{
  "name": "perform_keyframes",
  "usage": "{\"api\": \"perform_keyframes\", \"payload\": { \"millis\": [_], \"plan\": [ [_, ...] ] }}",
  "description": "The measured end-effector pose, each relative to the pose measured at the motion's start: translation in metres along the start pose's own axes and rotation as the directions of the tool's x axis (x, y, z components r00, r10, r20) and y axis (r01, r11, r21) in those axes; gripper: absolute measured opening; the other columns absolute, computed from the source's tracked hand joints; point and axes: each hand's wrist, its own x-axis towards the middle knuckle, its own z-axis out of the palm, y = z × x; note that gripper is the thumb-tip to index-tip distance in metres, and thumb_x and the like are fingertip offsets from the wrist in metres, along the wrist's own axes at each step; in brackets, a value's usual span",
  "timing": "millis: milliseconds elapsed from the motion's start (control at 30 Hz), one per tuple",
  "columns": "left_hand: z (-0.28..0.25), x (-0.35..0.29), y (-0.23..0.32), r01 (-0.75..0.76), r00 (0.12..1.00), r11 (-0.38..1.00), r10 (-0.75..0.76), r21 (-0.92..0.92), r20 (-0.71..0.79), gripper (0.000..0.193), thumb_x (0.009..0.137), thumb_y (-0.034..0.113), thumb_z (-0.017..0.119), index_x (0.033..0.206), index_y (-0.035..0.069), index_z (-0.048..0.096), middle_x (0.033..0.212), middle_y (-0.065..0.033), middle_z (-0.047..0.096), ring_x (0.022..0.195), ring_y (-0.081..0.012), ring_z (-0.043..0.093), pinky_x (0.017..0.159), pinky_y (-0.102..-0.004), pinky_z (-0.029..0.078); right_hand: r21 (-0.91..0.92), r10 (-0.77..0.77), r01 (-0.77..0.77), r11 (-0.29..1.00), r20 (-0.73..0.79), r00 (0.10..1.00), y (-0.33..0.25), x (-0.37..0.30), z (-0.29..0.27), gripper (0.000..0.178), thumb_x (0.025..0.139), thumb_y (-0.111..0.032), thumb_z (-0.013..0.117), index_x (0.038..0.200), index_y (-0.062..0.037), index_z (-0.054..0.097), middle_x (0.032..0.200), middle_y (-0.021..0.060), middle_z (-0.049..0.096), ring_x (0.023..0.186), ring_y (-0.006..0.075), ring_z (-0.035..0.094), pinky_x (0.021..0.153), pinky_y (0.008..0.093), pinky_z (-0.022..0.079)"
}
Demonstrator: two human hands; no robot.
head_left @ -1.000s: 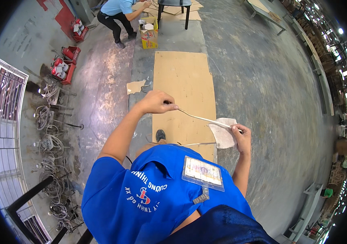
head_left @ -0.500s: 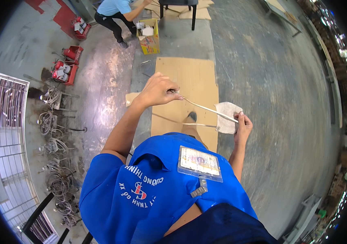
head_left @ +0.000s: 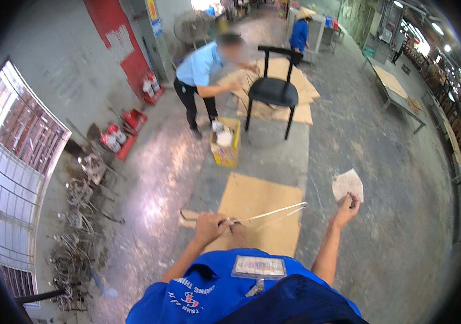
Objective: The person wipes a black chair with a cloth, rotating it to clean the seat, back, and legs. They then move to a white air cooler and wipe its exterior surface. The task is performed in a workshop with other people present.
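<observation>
My left hand is closed around a long wire bent into a narrow, pale loop. The loop reaches rightward over the cardboard, and a dark hooked end sticks out left of my fist. Further right, my right hand pinches the lower edge of a small, pale, roughly square sheet. Whether it is cloth or abrasive paper I cannot tell. The sheet is apart from the wire. Beneath my hands a flat piece of cardboard lies on the floor.
Ahead, a person in a light blue shirt bends beside a black chair on cardboard sheets. A yellow box stands nearer. Fire extinguishers and coiled hoses line the left wall. A low table stands far right.
The sheet has come off the wire and moved right with my right hand. My left hand keeps the wire. The view has tilted up, showing more of the room ahead.
</observation>
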Motion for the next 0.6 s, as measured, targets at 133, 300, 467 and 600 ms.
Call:
{"api": "perform_keyframes", "payload": {
  "millis": [133,300,467,600],
  "plan": [
    [-0.012,0.041,-0.04,0.174,0.985,0.985,-0.174,0.017,0.004,0.027,0.078,0.039,0.069,0.074,0.012,0.069,0.065,-0.0058,0.064,0.057,-0.0246,0.059,0.053,-0.0381,0.042,-0.119,-0.053,0.078,0.99,0.194,0.98,0.042,0.0,0.041,0.016,0.084,-0.001,0.051,0.096,0.0026,0.062,0.095,0.0091,0.062,0.093,0.0199,0.057,0.087,0.0303,0.042],
    [-0.035,0.112,-0.067,0.36,0.924,0.865,-0.382,-0.35,0.006,0.023,0.084,0.03,0.065,0.083,0.007,0.067,0.061,-0.0033,0.057,0.056,-0.0099,0.05,0.053,-0.03,0.04,-0.291,0.044,0.076,0.954,0.387,0.921,0.057,-0.015,0.12,0.021,0.089,-0.01,0.052,0.105,-0.0012,0.064,0.106,0.0139,0.061,0.103,0.0242,0.056,0.092,0.0338,0.041],
    [-0.055,0.21,-0.05,0.153,0.939,0.736,-0.316,-0.659,-0.135,0.016,0.091,0.014,0.056,0.077,0.005,0.056,0.064,0.0053,0.042,0.06,-0.0047,0.037,0.052,-0.0242,0.032,-0.177,-0.015,0.221,0.959,0.749,0.663,0.034,-0.055,0.22,0.043,0.094,-0.034,0.049,0.126,-0.0048,0.053,0.13,0.0165,0.049,0.125,0.0324,0.039,0.107,0.0409,0.026],
    [-0.069,0.249,-0.023,0.15,0.87,0.485,-0.478,-0.862,-0.118,0.015,0.093,0.02,0.058,0.089,0.005,0.06,0.064,0.0058,0.045,0.054,-0.0015,0.037,0.047,-0.0189,0.028,-0.058,-0.214,0.399,0.915,0.768,0.603,0.011,-0.048,0.302,0.048,0.089,-0.029,0.058,0.13,-0.005,0.048,0.127,0.0203,0.048,0.116,0.0386,0.042,0.101,0.0422,0.032]
  ]
}}
